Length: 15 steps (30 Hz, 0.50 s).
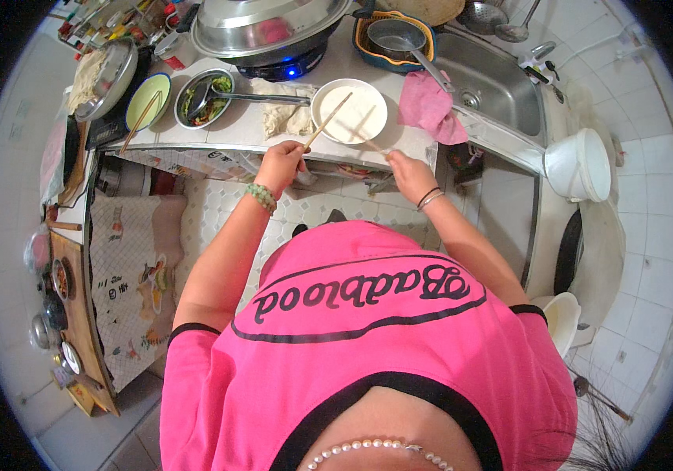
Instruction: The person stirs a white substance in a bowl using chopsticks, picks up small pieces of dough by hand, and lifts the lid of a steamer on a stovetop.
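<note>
My left hand (281,169) grips a wooden chopstick (329,120) that slants up over a white bowl (320,130). In my right hand (412,175) is another stick (373,145), blurred, its far end pointing into the same bowl. Smooth, whitish contents (332,106) fill much of the bowl; whether they are batter or flour is hard to tell. Left of the bowl lies a crumpled cream-coloured cloth (286,120). A dark-handled ladle (263,98) reaches across it from a metal bowl (229,112) of chopped green vegetables.
A lidded wok (266,35) sits on a lit cooker (289,69) behind the bowl. At the left is a green bowl (157,112) with chopsticks across it. To the right are a pink cloth (425,109), a blue basin (366,56) holding a saucepan (395,36), and a steel sink (504,88).
</note>
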Motion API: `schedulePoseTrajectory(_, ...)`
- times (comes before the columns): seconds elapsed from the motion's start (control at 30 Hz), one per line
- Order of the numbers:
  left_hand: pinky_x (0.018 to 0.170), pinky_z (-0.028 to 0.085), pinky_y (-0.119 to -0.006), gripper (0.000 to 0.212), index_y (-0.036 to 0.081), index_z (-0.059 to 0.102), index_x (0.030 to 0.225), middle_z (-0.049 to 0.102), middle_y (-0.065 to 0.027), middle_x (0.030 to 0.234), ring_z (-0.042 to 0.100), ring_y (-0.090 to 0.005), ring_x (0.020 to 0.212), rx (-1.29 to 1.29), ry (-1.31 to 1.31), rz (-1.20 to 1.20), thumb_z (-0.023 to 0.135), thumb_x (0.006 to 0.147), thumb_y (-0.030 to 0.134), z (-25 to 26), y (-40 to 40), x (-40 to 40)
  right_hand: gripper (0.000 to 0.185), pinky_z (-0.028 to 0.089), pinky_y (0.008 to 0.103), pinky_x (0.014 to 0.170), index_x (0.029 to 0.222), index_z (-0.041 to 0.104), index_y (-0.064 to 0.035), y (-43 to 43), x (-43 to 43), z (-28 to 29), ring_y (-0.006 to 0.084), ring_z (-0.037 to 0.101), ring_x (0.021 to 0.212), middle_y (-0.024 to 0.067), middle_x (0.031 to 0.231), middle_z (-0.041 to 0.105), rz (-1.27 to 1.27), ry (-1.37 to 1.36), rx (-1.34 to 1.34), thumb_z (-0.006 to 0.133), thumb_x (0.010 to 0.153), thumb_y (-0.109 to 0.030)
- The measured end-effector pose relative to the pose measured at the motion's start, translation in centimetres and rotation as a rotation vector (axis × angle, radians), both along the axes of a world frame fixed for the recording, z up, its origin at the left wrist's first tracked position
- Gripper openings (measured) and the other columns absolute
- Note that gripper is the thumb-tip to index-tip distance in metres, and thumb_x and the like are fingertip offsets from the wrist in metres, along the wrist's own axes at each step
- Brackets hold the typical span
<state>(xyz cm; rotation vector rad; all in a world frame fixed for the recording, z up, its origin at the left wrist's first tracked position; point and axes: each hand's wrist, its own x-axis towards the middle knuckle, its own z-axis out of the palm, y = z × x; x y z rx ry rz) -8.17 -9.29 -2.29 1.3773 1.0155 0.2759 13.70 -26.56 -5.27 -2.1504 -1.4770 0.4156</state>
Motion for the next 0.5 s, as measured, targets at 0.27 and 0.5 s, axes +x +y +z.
schedulePoseTrajectory(0.27,0.034,0.024,-0.019,0.016,0.005,0.055,0.095,0.051,-0.0013,0.059,0.033,-0.0048,0.038,-0.075,-0.032,0.0,0.047,0.087,0.016,0.4,-0.5,0.4,0.02,0.042,0.048,0.062,0.096,0.051,-0.009,0.0,0.4,-0.7,0.0399,0.054,0.07,0.0214,0.074,0.057,0.042,0.022,0.032,0.041,0.086,-0.023)
schedulePoseTrajectory(0.5,0.035,0.023,-0.019,0.015,0.004,0.054,0.095,0.052,-0.0019,0.062,0.033,-0.0039,0.04,-0.134,-0.072,-0.016,0.049,0.086,0.015,0.2,-0.1,-0.3,0.019,0.042,0.0483,0.061,0.096,0.051,-0.0109,-0.1,0.3,0.7,0.0393,0.055,0.07,0.0204,0.072,0.057,-0.063,0.068,0.093,0.041,0.086,-0.024)
